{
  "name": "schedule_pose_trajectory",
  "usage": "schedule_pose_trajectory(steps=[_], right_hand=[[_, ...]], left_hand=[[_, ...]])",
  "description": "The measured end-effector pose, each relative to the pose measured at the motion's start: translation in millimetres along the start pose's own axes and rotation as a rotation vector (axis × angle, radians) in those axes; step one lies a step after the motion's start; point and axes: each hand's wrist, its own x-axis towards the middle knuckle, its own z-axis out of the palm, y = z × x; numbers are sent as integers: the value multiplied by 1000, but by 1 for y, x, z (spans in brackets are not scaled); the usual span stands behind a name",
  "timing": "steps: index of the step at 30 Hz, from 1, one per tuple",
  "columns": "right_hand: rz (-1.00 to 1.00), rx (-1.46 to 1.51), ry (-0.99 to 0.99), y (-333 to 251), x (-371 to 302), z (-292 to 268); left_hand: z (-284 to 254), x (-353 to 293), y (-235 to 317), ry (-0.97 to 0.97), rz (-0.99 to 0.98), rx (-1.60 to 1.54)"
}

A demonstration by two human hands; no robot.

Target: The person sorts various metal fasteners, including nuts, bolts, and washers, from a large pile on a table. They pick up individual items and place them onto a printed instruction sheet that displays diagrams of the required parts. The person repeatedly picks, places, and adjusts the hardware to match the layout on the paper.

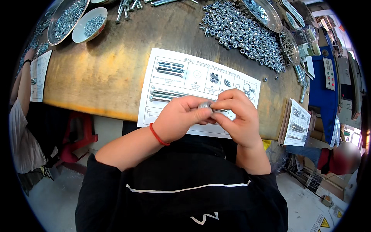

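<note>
My left hand (176, 117), with a red cord (157, 134) around its wrist, is closed on a short stack of silver washers (204, 105). The thumb and index finger of my right hand (241, 118) pinch at the stack's right end, so the fingertips of both hands meet there. Beneath them lies a white printed sheet (185, 56). Short bolts (170, 69), longer bolts (164, 94) and a cluster of nuts (213, 77) show in its boxes; whether each is real or pictured I cannot tell. My hands hide the sheet's lower middle.
A large heap of nuts (243, 34) spreads across the back right, beside a metal tray of washers (266, 15). Bowls of small screws (92, 26) stand back left. Stacked cards (297, 125) sit at the right edge. Another person's arm (25, 77) reaches in at left.
</note>
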Motion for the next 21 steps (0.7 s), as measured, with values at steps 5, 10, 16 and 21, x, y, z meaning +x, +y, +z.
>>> schedule_pose_trajectory(steps=[5,10,16,21], right_hand=[[17,69,-27,-4,-7,-1],[1,199,0,5,-3,0],[270,-42,22,23,40,12],[337,-476,-71,67,68,42]], left_hand=[[0,-4,15,-42,48,392],[-4,-3,22,-79,22,353],[-21,-3,28,66,-136,371],[-31,-11,37,102,-145,411]])
